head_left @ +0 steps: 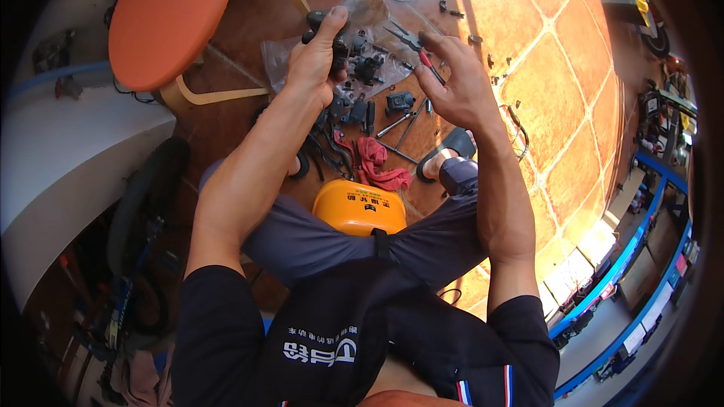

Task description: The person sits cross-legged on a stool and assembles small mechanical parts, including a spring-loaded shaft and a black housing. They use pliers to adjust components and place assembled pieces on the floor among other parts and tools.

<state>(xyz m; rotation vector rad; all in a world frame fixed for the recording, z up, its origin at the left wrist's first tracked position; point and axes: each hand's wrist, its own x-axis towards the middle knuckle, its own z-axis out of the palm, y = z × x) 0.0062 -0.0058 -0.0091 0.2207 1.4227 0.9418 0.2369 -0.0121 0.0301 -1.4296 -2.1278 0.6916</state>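
Pliers (414,42) gripped in my right fingers (443,45), long axis slanting far-left; black part (317,19), clasped in my left fingers (332,24), lies left of the pliers, not touching.

The tiled floor (577,68) bears 1 red cloth (375,158), 1 clear plastic sheet (274,59) and scattered black parts (400,102).

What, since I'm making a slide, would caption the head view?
Left hand gripping a black part, right hand holding red-handled pliers, above dark parts on a tiled floor.
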